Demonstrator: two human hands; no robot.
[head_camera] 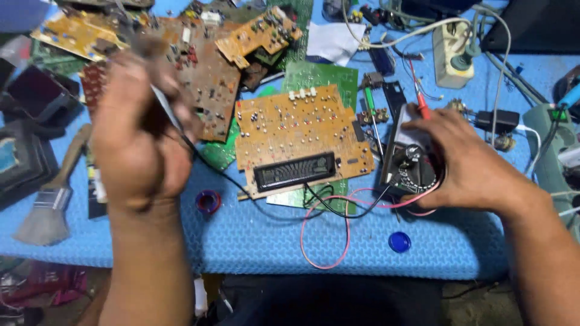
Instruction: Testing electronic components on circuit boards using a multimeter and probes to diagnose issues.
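Two hands: both over a blue mat [290, 247], which serves as the landmark here.
Mat: blue, dimpled foam, covering the bench; its near edge runs along the bottom of the view.
Boards: a heap of brown and green circuit boards [205, 66] lies at the mat's far left.
Board: one tan circuit board [296, 130] lies flat at the mat's centre, dotted with solder points, with a long black display strip along its near edge.
Left hand [142, 133]: raised above the mat's left part, blurred, fingers clenched round a thin probe [166, 108] whose black lead trails towards the board.
Right hand [468, 160]: at the mat's right part, grasping the meter, thumb and fingers wrapped round its lower end.
Meter [411, 163]: black multimeter, lying on the mat just right of the board; round dial with white marks showing between the fingers; a red probe tip lies across its far end.
Leads: pink and black wires [326, 232] loop from the meter across the mat's near centre.
Brush [51, 202]: wooden-handled, at the mat's left edge.
Cap [399, 242]: small, blue, round, near the mat's front edge.
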